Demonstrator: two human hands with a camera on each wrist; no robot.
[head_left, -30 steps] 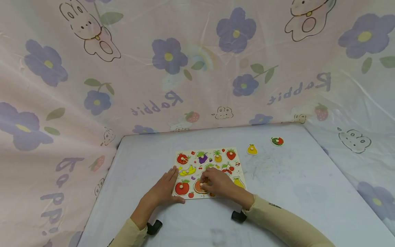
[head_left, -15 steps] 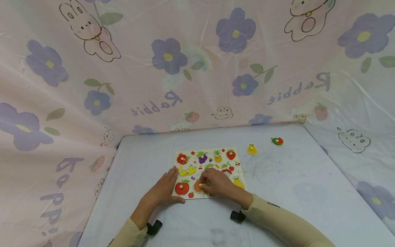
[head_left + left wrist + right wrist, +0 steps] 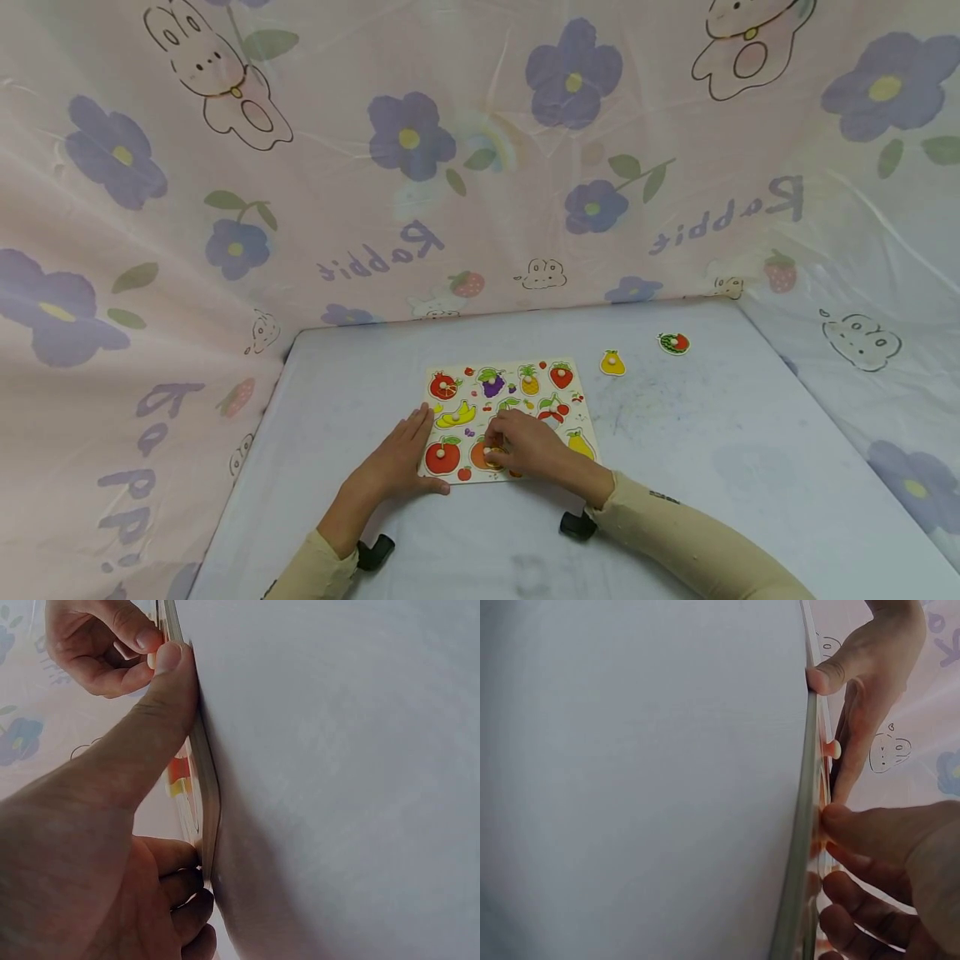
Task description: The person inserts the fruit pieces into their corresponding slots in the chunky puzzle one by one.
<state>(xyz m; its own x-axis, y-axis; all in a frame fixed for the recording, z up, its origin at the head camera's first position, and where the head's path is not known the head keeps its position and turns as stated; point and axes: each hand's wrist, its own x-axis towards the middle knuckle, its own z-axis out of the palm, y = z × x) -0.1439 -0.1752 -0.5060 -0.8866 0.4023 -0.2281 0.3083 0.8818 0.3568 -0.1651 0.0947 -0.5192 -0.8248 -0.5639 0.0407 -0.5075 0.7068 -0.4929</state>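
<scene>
A wooden fruit puzzle board (image 3: 543, 386) with knobbed pieces lies flat in the head view. My left hand (image 3: 393, 458) rests along its left side, fingers extended, thumb (image 3: 161, 686) against the front edge. At the lower middle of the board, my right hand (image 3: 532, 444) pinches the knob of the orange piece (image 3: 477, 454) between thumb and fingers. The fingers cover part of that piece; whether it lies fully in its recess I cannot tell. The red apple piece (image 3: 442, 457) sits left of it. The right hand hides the spots behind it.
On the white table (image 3: 697, 475), a pear piece (image 3: 612, 363) and a watermelon piece (image 3: 673, 344) lie apart, behind and right of the board. Banana (image 3: 456, 415), grape (image 3: 492, 383) and several other pieces are on the board. Printed curtains (image 3: 480, 208) enclose the table's back and sides.
The right hand has shifted very slightly left with the orange piece, around the same spot. The left hand, the board, the pear and the watermelon have stayed put.
</scene>
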